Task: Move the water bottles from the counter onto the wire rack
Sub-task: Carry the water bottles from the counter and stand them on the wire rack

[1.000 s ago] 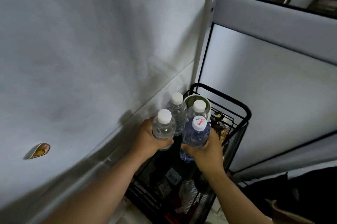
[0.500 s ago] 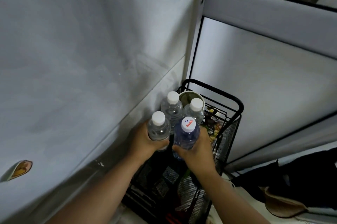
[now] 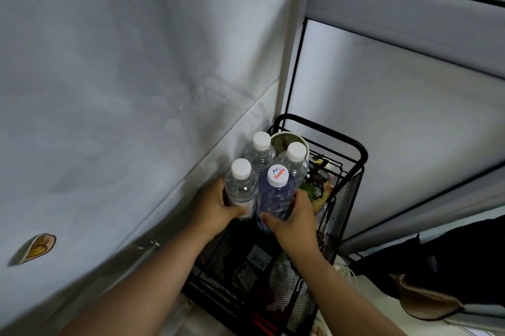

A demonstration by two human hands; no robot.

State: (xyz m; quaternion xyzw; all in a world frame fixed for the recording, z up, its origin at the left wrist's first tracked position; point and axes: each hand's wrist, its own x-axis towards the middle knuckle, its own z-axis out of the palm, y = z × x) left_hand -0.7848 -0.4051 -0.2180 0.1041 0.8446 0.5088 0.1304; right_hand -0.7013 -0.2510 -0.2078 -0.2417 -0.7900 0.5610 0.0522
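Holding one bottle in each hand, the person had both just above the top tier of the wire rack [image 3: 355,169]. The clear bottle [image 3: 241,189] sat upright in the left hand [image 3: 216,206], fingers wrapped round its lower body, and the bluish bottle [image 3: 276,197] with the printed cap was clamped the same way in the right hand [image 3: 295,217]. So both grips were clenched on bottles, neither let go.

Two more clear bottles, one at the back left [image 3: 259,155] and one at the back right [image 3: 293,162], were already standing at the far end of the rack, touching each other, right next to a pale round cup [image 3: 281,137] in the corner. The two held ones were lined up directly in front of that pair, which looked like a deliberate two-by-two block to fit the narrow tier.

Gripping low on the body probably kept them vertical and left the caps clear for sighting. Whether the bases were already resting on the mesh couldn't be told, since the hands hid them.

The rack was tucked into a corner between a grey fabric wall [image 3: 109,89] and a white panel [image 3: 396,130], with clutter showing through the mesh on the lower tiers. No counter was in view.
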